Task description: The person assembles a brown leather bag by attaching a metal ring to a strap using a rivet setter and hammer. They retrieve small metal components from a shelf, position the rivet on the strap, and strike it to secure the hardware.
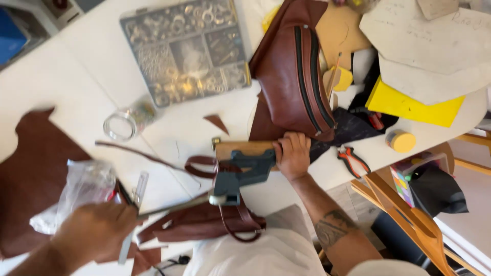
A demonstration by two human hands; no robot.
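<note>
Left hand point(94, 230): blurred, nearest the camera; fingers closed round the end of the long metal lever point(174, 207).
Press point(240, 174): grey hand press on a wooden block point(243, 149), at the near edge of the white worktop point(61, 82).
Right hand point(292, 156): wrapped shut over the right end of the block, pinning it down.
Work piece: brown leather strap point(202, 166) loops under the press head; a small brown leather bag point(204, 222) lies just below it, toward the body.
Technique note: judged best to keep the block flat and the strap square under the head, with a steady pull on the lever.
Beside: clear jar point(123, 125), orange-handled pliers point(352, 158).
Farther: brown zipped waist bag point(296, 71), clear box of metal fittings point(186, 48), yellow sheet point(409, 107).
</note>
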